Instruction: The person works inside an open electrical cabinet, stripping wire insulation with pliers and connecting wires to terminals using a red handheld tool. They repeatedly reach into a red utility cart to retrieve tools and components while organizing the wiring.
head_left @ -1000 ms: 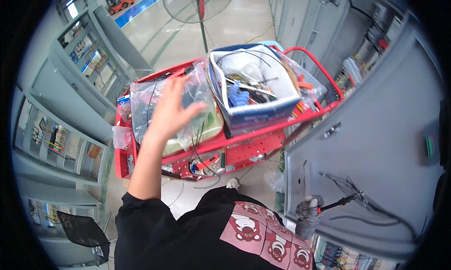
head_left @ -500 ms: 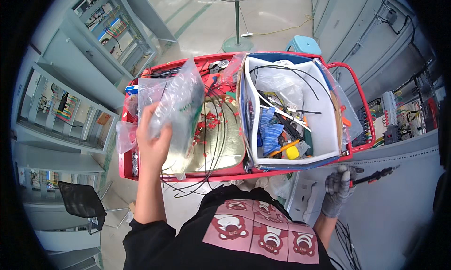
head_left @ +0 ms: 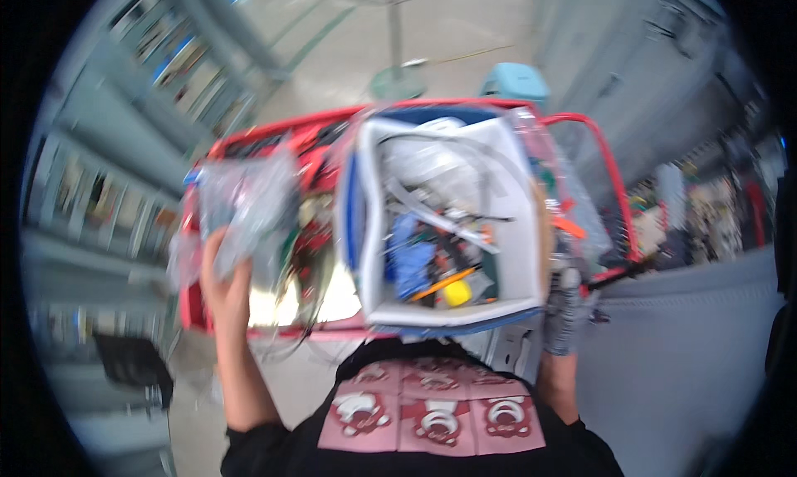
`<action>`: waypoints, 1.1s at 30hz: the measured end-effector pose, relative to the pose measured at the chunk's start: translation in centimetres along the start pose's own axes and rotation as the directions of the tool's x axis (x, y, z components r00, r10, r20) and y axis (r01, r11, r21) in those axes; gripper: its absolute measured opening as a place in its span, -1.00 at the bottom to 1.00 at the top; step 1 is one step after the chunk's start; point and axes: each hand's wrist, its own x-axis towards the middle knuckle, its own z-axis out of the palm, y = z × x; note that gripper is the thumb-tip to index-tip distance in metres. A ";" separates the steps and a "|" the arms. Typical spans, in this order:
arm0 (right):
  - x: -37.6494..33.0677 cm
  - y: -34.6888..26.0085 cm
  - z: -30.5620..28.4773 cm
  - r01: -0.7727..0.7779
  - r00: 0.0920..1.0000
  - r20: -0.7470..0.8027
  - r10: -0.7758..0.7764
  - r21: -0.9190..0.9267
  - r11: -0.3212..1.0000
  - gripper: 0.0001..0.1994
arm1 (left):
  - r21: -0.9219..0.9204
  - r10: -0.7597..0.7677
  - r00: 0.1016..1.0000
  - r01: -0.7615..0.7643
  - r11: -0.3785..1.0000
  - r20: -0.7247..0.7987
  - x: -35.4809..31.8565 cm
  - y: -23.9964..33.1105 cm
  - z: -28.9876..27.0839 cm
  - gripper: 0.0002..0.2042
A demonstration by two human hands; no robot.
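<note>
My bare left hand (head_left: 224, 276) is closed on a crumpled clear plastic bag (head_left: 256, 196) over the left part of a red cart (head_left: 189, 309). A white-lined blue box (head_left: 355, 220) stands on the cart, to the right of the bag. Inside are a blue cloth-like bundle (head_left: 408, 257), a yellow piece (head_left: 457, 293), an orange-handled tool (head_left: 442, 283), clear plastic and cable. My right hand (head_left: 562, 311), in a grey glove, is at the box's right wall. It holds a slender dark tool (head_left: 627, 274) pointing right; motion blur hides its kind and the fingers partly.
Black wires (head_left: 309, 307) hang over the cart's front edge near a shiny metal surface (head_left: 342, 293). The red cart handle (head_left: 610, 166) curves at the right. A blue stool (head_left: 516, 83) and a fan stand (head_left: 397, 83) are beyond; grey cabinets line both sides.
The box has shifted left along the cart, covering more of the metal surface. My right hand has come up to its right wall with the tool. The bag has moved left and lower.
</note>
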 end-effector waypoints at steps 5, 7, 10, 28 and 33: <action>-0.1 0.0 -1.5 -0.099 0.993 0.079 0.085 0.191 0.977 -0.80 | 0.090 0.062 0.992 -0.072 0.993 0.108 2.2 2.2 -0.3 -0.69; 0.4 1.0 -2.3 -0.085 0.994 0.079 0.073 0.172 0.981 -0.76 | 0.020 0.033 0.994 -0.036 0.999 0.100 2.5 2.2 -0.2 -0.70; 0.7 2.2 -2.8 -0.047 0.997 0.070 0.037 0.149 0.988 -0.73 | -0.049 0.045 0.996 -0.041 0.998 0.071 2.8 1.1 -1.1 -0.71; -5.4 -0.1 -0.1 -0.009 0.999 -0.041 0.015 0.129 0.992 -0.76 | -0.277 0.044 0.972 0.023 0.961 0.232 8.9 -2.5 -4.2 -0.65; -7.7 -0.2 -0.1 -0.011 1.000 0.008 0.010 0.156 0.988 -0.73 | -0.297 -0.007 0.964 0.088 0.951 0.266 10.0 -2.8 -4.5 -0.65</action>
